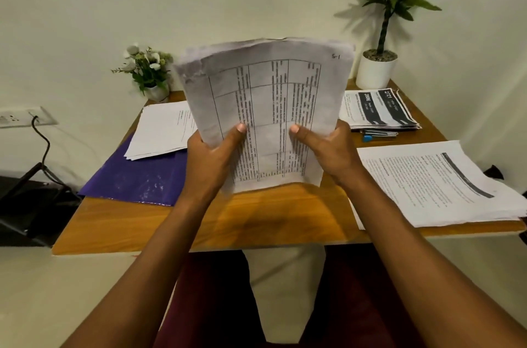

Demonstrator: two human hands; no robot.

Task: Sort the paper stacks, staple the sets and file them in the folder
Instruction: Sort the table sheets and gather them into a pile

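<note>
Holds the paper stack (265,108) upright between left hand (212,159) and right hand (328,152), pinching its lower side edges, thumbs pressed flat on the front sheet, remaining fingers hidden behind. Cannot tell whether the bottom edge meets the desk (271,219) below the fingers. Risks misaligned stapling from the ragged, curled top corners above the fingers unless squared first. Risks inner sheets sliding down and fanning out under a slack pinch. Risks mixing with the printed stack (439,182) just right of the right fingers. Keeps the purple folder (137,176) left of the left fingers.
</note>
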